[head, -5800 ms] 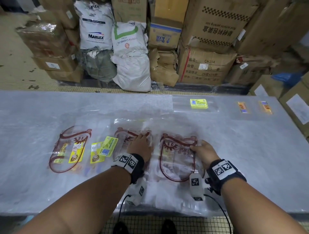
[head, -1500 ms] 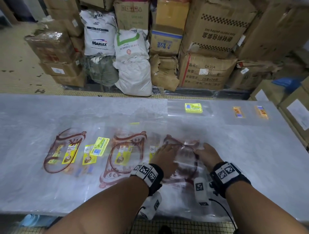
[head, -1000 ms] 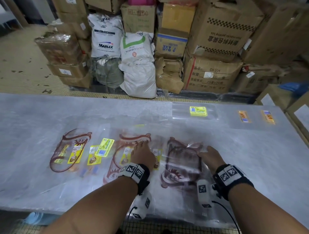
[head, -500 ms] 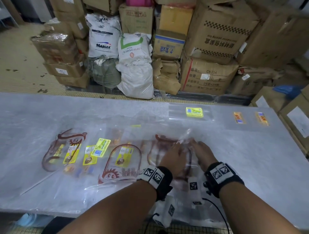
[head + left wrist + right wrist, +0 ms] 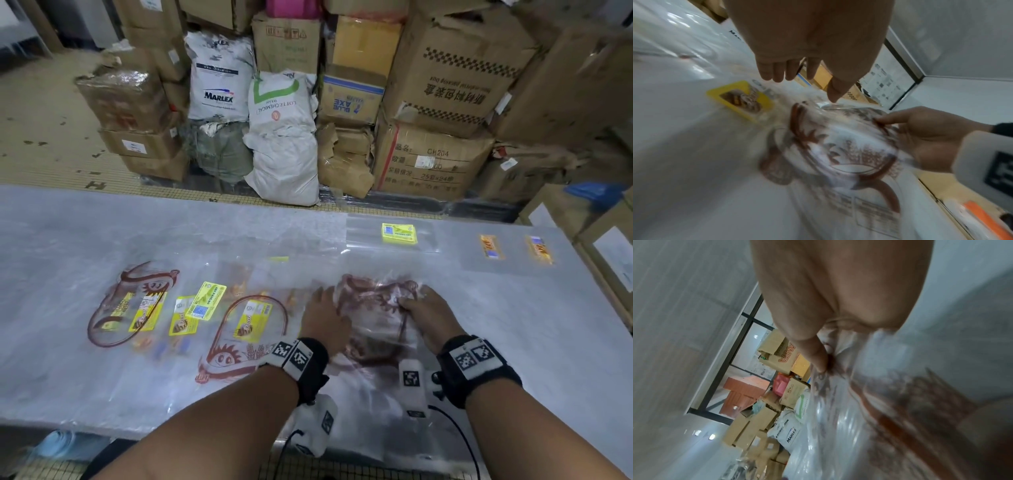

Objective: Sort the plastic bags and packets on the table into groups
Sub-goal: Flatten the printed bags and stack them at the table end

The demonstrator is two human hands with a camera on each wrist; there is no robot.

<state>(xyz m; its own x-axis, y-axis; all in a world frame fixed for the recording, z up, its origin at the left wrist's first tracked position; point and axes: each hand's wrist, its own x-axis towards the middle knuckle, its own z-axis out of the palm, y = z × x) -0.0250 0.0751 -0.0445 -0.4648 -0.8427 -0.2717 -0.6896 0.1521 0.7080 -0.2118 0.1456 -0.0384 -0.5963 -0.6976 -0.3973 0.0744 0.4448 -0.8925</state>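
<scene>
A long grey desk (image 5: 85, 222) fills the head view, with a pile of cardboard boxes (image 5: 445, 85) and white sacks (image 5: 284, 137) behind it. Only this view shows the whole row of bags. Far left lies a clear bag with a brown loop print (image 5: 130, 301), its long side running away from the person and leaning a bit right. Next to it is a small yellow packet (image 5: 209, 301). Then comes a second brown-print bag (image 5: 246, 332), flat, with its long side also running away from the person. At the far edge sit a clear bag with a yellow label (image 5: 399, 234) and two small orange packets (image 5: 513, 246), well apart from the rest.

In front of the person is a crumpled clear bag with brown print (image 5: 373, 308), between both hands. The left wrist view shows its underside, lifted off the desk. The right wrist view is blurry, but it shows what the head view hides: the thumb pressing the plastic.

The left hand (image 5: 323, 322) is at the bag's left edge. Its fingers (image 5: 777, 71) hang down, straight and loose, and grip nothing. The right hand (image 5: 428, 315) has its fingers (image 5: 890, 120) curled round the bag's right edge, pinching it.
</scene>
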